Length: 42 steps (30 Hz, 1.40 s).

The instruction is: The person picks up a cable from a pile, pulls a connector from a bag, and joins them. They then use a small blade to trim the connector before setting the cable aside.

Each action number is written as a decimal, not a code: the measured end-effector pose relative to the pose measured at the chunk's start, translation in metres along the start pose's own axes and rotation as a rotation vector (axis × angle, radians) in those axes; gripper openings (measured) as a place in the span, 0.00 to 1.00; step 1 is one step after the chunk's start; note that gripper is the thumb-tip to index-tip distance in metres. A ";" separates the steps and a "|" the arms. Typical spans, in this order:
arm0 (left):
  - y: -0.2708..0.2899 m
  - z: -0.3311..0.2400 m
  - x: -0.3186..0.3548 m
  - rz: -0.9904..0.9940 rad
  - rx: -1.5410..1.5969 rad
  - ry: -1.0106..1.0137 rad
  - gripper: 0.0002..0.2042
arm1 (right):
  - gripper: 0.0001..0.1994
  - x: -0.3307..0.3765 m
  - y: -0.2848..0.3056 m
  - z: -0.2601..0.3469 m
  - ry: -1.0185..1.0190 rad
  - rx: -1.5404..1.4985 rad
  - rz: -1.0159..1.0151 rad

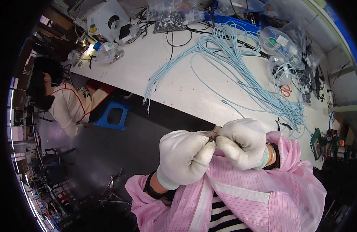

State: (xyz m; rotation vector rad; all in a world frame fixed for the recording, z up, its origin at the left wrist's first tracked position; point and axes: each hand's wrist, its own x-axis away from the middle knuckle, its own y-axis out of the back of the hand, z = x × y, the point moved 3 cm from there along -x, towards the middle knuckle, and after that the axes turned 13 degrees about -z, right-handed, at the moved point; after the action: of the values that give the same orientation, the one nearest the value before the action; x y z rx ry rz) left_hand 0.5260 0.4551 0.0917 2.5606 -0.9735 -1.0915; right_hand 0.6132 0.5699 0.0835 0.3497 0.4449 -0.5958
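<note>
In white knit gloves, my left hand [183,156] and my right hand [243,144] meet in front of my chest, past the near edge of the table. Both are closed, thumbs and fingertips pinched together. A small dark piece [211,138] shows between the fingertips; gloves cover most of it, so its kind is unclear. One light blue cable [233,106] runs across the table and disappears behind my right hand. Whether it reaches my fingers is hidden. Beyond my hands lies a large loose bundle of light blue cables [246,83], some ends hanging over the table edge.
The white table [178,77] carries plastic bags of small parts [168,21], a blue bin [238,24] and a white machine [107,21]. Black-handled pliers [283,124] and a green device [316,143] lie at right. At left, a person [68,102] sits near a blue stool [113,115].
</note>
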 end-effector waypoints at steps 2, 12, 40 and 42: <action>-0.002 0.002 0.001 -0.004 0.027 -0.005 0.05 | 0.04 0.001 -0.002 -0.002 -0.086 -0.070 0.034; -0.003 0.001 -0.003 -0.022 0.083 0.076 0.06 | 0.03 -0.001 0.001 -0.004 0.035 -0.069 -0.009; -0.004 0.002 0.000 -0.039 -0.176 -0.133 0.04 | 0.02 0.001 -0.004 -0.006 0.127 -0.002 -0.097; -0.005 0.003 0.000 -0.049 -0.161 -0.134 0.04 | 0.02 0.001 -0.004 -0.007 0.107 -0.022 -0.101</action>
State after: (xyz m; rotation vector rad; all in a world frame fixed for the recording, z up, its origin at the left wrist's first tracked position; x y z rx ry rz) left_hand 0.5262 0.4593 0.0872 2.4202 -0.8185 -1.3133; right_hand 0.6095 0.5691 0.0763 0.3401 0.5737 -0.6721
